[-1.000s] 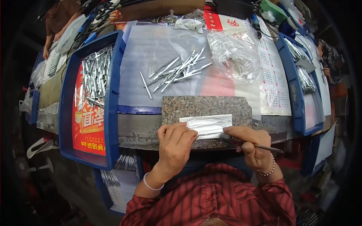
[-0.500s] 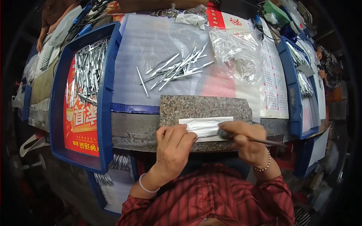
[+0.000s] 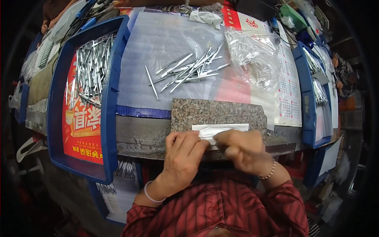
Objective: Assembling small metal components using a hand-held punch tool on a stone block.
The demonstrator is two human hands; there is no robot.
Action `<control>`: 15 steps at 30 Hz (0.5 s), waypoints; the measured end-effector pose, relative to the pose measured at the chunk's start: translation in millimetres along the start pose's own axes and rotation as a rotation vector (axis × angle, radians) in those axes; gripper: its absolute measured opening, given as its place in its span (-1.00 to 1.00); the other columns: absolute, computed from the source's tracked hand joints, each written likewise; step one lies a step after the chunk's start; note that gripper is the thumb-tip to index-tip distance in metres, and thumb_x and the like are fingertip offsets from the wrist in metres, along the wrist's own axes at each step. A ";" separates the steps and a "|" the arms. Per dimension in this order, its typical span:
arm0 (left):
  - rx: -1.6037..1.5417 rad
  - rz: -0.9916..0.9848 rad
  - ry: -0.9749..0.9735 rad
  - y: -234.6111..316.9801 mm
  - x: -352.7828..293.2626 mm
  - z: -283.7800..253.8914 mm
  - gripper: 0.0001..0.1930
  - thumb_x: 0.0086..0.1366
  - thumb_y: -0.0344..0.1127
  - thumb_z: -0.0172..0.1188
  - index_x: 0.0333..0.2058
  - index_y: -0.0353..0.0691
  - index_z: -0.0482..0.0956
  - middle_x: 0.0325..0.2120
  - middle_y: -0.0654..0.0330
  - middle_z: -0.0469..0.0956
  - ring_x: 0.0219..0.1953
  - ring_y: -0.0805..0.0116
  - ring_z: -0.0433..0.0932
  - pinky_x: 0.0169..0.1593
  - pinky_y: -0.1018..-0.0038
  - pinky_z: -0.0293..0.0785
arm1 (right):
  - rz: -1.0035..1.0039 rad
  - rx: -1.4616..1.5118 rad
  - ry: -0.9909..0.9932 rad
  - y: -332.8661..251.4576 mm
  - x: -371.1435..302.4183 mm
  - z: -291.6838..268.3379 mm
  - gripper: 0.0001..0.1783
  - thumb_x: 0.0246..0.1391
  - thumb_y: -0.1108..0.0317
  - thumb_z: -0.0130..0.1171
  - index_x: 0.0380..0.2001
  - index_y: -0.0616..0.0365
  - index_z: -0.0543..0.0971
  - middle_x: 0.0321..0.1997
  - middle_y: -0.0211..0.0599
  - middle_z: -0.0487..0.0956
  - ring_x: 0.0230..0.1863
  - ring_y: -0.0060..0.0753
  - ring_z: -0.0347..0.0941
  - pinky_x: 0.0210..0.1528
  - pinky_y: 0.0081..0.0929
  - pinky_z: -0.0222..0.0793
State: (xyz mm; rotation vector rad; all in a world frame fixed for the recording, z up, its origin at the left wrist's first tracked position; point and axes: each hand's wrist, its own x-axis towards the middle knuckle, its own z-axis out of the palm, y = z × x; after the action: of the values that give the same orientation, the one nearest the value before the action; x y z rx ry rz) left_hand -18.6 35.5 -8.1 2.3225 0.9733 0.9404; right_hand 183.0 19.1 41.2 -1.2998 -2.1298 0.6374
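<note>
A white sheet (image 3: 239,126) with a shiny, silvery surface at its middle lies on a speckled granite slab (image 3: 213,110) in front of me. My left hand (image 3: 183,156) has its fingers bent and pressed together on the sheet's left end. Over the right part, my right hand (image 3: 244,148) is curled closed, its lower fingers smeared by motion. The dark, thin-handled tool it held a moment ago is hidden now. Beyond the slab lie several slim silver metal pieces (image 3: 193,67) in a loose, crossed heap.
A blue tray (image 3: 110,146) of similar metal pieces stands at left, another blue tray (image 3: 310,114) at right. Clear plastic bags (image 3: 256,59) lie behind the slab, and crumpled white tissue (image 3: 206,18) farther back. A lower tray (image 3: 118,205) sits below the table edge.
My right hand has moved left, nearer my left hand, and the tool's dark head and long handle no longer show. My left hand stays on the sheet. The whole view has shifted slightly.
</note>
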 end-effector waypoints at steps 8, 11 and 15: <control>0.015 -0.015 0.007 -13.7 -4.2 -16.0 -0.71 -0.05 -0.51 0.36 -0.29 -0.22 0.56 -0.37 0.16 0.47 -0.15 0.08 0.52 -0.03 0.23 0.34 | -0.089 0.006 0.063 -7.8 3.6 -10.7 -0.78 0.10 0.29 0.22 -0.29 0.23 0.54 -0.39 -0.13 0.59 -0.54 -0.16 0.55 -0.54 -0.40 0.44; 0.031 -0.022 0.005 -14.2 -9.3 -15.6 -0.76 0.01 -0.48 0.28 -0.28 -0.22 0.55 -0.36 0.16 0.45 -0.13 0.10 0.50 0.00 0.23 0.31 | -0.184 -0.054 0.013 -27.0 10.5 -20.0 -0.71 0.05 0.25 0.26 -0.26 0.25 0.54 -0.30 -0.12 0.61 -0.50 -0.22 0.57 -0.55 -0.44 0.44; 0.002 -0.019 -0.012 -15.0 -2.5 -16.3 -0.78 0.05 -0.45 0.18 -0.26 -0.24 0.53 -0.34 0.16 0.44 -0.10 0.12 0.49 0.03 0.24 0.28 | -0.127 0.098 0.040 -11.3 27.0 21.0 -0.70 0.05 0.23 0.28 -0.53 0.11 0.38 -0.58 -0.26 0.40 -0.64 -0.19 0.40 -0.67 -0.31 0.24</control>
State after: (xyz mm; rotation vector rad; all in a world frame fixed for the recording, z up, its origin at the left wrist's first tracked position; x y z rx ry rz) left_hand -38.4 45.7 -7.5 2.3135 0.9906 0.9175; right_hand 151.5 36.5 38.9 -1.1061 -2.1019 0.6483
